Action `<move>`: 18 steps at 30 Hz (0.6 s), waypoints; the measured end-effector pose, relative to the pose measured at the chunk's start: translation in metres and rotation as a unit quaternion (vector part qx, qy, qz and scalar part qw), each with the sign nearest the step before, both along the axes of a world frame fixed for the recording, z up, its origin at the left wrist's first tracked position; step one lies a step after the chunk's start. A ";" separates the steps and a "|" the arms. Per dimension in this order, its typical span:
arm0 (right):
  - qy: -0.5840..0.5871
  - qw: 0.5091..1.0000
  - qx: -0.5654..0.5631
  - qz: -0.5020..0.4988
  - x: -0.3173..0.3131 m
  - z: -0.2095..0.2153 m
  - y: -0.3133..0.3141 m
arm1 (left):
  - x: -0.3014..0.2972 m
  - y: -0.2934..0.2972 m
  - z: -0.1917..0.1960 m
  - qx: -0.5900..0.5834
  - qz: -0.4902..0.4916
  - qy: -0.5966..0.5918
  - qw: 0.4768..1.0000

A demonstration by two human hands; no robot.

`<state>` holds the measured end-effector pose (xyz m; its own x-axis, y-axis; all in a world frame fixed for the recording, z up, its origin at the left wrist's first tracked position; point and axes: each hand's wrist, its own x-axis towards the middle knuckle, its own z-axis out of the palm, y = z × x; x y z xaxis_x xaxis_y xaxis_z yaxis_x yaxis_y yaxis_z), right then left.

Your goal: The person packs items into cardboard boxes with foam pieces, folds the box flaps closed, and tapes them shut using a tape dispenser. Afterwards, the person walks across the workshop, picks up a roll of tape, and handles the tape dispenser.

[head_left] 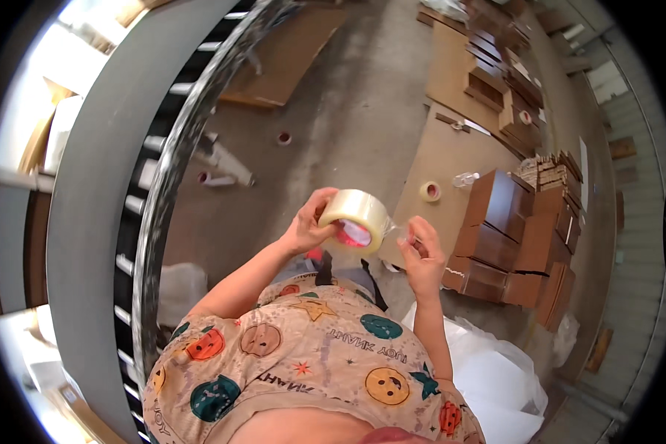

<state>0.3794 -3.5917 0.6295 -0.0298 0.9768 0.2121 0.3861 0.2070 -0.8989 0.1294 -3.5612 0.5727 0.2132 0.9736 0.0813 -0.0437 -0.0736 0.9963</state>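
Observation:
A wide roll of clear packing tape (362,206) with a white and red core is gripped at its left side by my left hand (308,224), in front of my body. To the right of the roll, my right hand (422,250) pinches the loose end of the tape (394,226), its thumb and fingertips pressed together. A short, crumpled strip runs between the roll and those fingers. Part of my left hand's fingers is hidden behind the roll.
On my left runs a conveyor belt (103,185) with a metal side rail. A cardboard-topped table (451,152) at right bears another tape roll (430,192), a clear bottle (465,180) and cardboard boxes (499,211). White plastic sheeting (488,370) bulges at lower right. Flat cardboard (292,55) lies ahead.

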 end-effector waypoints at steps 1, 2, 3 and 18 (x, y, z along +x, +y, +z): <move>0.125 0.986 -0.092 -0.063 0.006 0.005 0.027 | 0.009 0.037 0.011 0.003 0.004 0.015 1.000; 0.252 0.945 -0.172 -0.119 0.010 0.003 0.058 | 0.015 0.075 0.018 0.010 -0.010 0.015 1.000; 0.253 0.945 -0.162 -0.131 0.021 -0.003 0.087 | 0.023 0.111 0.023 0.046 0.016 0.039 0.998; 0.435 0.836 -0.334 -0.009 0.017 -0.080 0.643 | 0.064 0.587 0.023 0.148 0.174 0.286 0.931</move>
<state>0.3963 -2.9490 0.5491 -0.1326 0.8850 -0.4463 -0.4764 -0.4518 -0.7543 0.1939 -2.9743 0.5953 -0.0199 0.9449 0.3267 0.5656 -0.2588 0.7830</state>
